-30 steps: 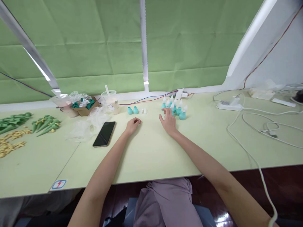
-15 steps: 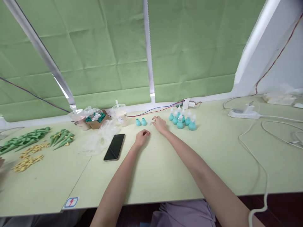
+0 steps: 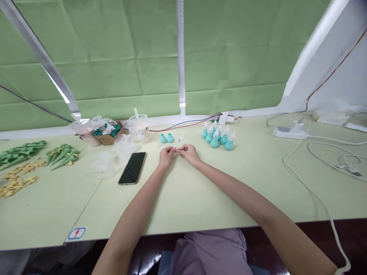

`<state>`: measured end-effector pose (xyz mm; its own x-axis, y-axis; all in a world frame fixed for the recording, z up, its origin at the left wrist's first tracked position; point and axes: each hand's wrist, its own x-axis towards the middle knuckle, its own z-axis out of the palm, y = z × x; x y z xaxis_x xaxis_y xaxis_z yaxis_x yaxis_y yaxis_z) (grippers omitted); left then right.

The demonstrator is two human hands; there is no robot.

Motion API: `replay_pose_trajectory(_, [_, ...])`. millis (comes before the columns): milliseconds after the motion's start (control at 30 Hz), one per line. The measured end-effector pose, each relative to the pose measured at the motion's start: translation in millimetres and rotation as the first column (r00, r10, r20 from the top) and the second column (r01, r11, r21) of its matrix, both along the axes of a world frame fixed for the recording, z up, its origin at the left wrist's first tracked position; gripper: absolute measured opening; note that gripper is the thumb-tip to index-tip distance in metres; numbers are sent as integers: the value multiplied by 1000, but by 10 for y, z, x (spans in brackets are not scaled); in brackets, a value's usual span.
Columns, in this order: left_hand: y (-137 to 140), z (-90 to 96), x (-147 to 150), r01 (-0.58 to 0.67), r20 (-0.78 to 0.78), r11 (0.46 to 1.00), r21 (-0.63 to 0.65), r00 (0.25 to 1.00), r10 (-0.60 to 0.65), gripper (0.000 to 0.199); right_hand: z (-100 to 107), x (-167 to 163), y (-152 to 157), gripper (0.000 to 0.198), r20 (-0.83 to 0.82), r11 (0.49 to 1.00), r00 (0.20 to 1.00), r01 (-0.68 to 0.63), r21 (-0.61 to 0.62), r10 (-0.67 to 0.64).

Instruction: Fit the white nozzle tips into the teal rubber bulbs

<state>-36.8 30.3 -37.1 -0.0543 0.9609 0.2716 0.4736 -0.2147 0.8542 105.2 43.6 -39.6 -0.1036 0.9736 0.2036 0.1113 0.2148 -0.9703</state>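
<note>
White piece, left hand, right hand, both pinching

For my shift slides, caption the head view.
Left hand and right hand hold a small whitish piece, two untipped teal bulbs behind, white-tipped teal bulbs to the right.

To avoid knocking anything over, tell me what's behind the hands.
Behind the left hand, two teal bottles; behind where it nears the right hand, small white pieces. What the hands themselves cover can't be seen.
</note>
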Motion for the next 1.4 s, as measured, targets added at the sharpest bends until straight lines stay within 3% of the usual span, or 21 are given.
replay_pose_trajectory(100, [-22,34,15,-36,77,999,1,996,36,31,0,-18,-103,18,175,998,984,36,55,-45])
replay_pose_trajectory(233, [-77,100,49,-138,66,984,113,989,131,30,35,-10,-66,3,408,991,911,12,133,-65])
replay_pose_trajectory(400, [-107,134,92,-112,56,982,151,993,105,23,2,104,207,12,452,946,847,162,280,-279])
replay_pose_trajectory(500, [-101,131,103,-92,39,988,121,995,88,19,-12,199,416,18,496,924,784,262,280,-373])
replay_pose_trajectory(700, [-72,89,92,-70,33,993,95,997,68,18,-5,227,648,16,598,927,711,247,281,-370])
replay_pose_trajectory(1067, [-44,46,94,-37,5,995,94,999,37,19,-26,201,739,10,675,922,631,212,324,-382])
replay_pose_trajectory(1400, [-35,20,82,-22,-15,995,101,1000,24,19,4,194,679,15,693,933,628,189,306,-354])
